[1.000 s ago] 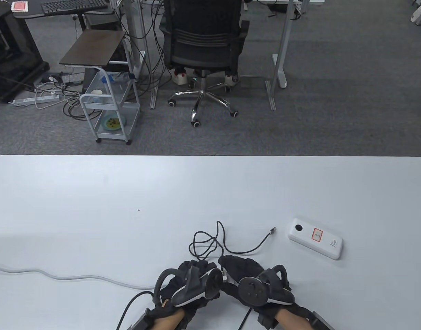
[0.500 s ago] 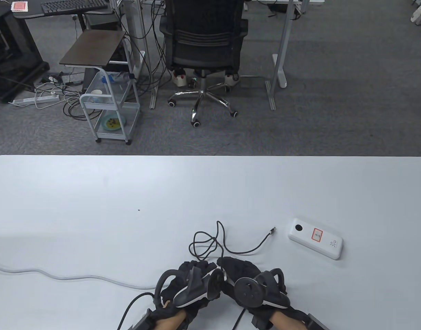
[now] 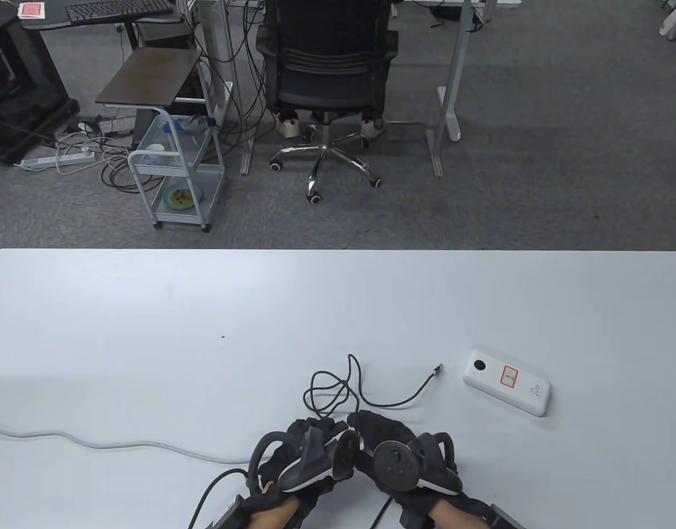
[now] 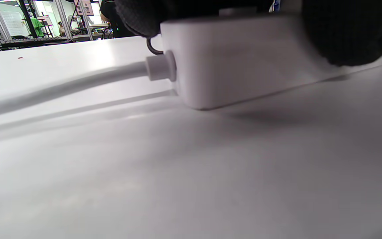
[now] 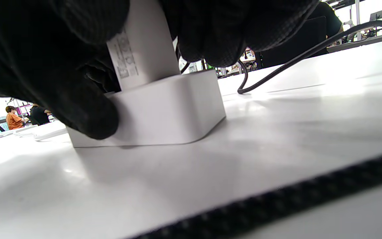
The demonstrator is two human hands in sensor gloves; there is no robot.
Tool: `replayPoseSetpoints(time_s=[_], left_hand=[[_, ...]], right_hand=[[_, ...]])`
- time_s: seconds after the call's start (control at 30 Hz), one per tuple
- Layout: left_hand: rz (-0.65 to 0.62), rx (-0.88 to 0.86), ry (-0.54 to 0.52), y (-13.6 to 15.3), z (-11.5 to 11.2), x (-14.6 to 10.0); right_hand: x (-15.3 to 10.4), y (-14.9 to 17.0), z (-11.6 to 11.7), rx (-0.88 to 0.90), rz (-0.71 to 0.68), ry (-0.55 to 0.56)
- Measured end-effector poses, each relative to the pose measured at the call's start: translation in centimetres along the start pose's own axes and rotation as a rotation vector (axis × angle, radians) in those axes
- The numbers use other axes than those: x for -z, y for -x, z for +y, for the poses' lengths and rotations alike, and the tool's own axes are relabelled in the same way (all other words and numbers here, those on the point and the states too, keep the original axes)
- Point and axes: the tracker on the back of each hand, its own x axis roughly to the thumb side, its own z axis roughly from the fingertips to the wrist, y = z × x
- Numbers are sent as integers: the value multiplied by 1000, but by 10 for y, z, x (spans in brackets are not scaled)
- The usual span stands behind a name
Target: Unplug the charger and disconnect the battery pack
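The right hand [image 3: 396, 449] has its fingers [image 5: 211, 30] clamped on the white charger [image 5: 141, 49], which stands plugged into the power strip [image 5: 164, 109]. The left hand [image 3: 307, 452] presses down on the strip, fingers [image 4: 347, 30] closed over its top. Both hands touch at the near edge of the surface [image 3: 150, 308]. The black cable [image 3: 338, 391] loops away, its free plug [image 3: 437, 370] lying near the white battery pack [image 3: 506, 382], not touching it. The strip's white cord [image 3: 95, 442] trails off left.
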Motion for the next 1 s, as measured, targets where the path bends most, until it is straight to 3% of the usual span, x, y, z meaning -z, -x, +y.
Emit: replayPoseSetpoints(time_s=[0.43,0.63,0.8,1.0], left_hand=[[1,3,-2,0,-1,1],[12,7,11,-2,1,2],[23,9,26,-3,1,3],[-4,2,22,-1,0,2]], right_hand=[[-1,-2,-1,25,6,11],[3,7,-3,198,72,-64],[-5,-7,-4,-58,-41,68],[0,-5,-5,5,15,1]])
